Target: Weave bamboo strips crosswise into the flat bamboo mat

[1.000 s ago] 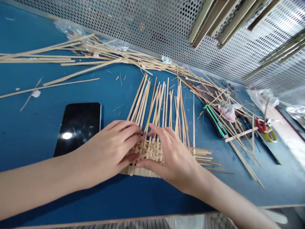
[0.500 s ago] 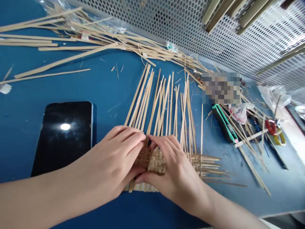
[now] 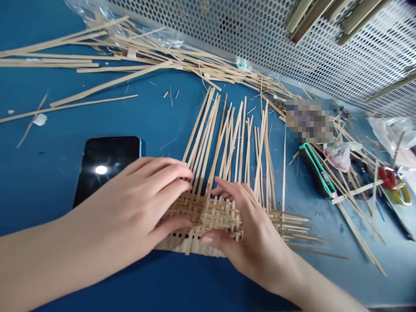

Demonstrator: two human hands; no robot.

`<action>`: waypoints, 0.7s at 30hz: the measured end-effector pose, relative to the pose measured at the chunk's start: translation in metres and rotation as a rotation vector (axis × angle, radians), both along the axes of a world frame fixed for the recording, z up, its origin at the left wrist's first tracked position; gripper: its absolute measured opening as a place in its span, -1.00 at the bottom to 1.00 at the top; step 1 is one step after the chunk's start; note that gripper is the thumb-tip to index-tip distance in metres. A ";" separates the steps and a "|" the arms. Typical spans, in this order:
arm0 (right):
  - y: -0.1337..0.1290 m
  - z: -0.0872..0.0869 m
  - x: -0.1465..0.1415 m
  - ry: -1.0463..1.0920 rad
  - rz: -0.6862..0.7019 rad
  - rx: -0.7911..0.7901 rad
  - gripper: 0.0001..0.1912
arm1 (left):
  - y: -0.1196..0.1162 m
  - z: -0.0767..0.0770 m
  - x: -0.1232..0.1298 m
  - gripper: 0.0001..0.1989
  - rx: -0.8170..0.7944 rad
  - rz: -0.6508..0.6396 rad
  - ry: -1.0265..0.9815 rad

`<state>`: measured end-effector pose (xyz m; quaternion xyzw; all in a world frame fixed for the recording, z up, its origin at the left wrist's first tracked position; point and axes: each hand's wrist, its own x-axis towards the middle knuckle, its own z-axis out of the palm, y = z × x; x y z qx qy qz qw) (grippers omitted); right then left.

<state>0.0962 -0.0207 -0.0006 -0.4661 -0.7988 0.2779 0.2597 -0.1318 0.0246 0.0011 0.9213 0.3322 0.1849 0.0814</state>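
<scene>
Black phone (image 3: 104,158) partly behind left hand (image 3: 149,195), weave (image 3: 214,221), loose strips (image 3: 208,63) beyond

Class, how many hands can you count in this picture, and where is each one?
2. The left hand is at the left part of the woven-strip mat, beside the smartphone; the right hand is at the mat's right part. None seems hidden.

A blue tabletop (image 3: 175,284) is strewn across the upper frame with loose bamboo strips (image 3: 191,65) — a black smartphone (image 3: 108,151) is laid left of centre, a woven mat (image 3: 212,219) lower centre, a green-and-black utility knife (image 3: 316,170) at right.
</scene>
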 end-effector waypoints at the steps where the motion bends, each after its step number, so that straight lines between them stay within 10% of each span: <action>1: -0.001 0.000 -0.001 -0.011 0.015 0.017 -0.36 | 0.000 -0.001 -0.004 -0.71 0.008 0.024 0.007; 21: 0.003 -0.011 -0.011 -0.030 0.107 0.036 -0.35 | -0.006 -0.009 -0.014 -0.91 -0.121 0.077 0.056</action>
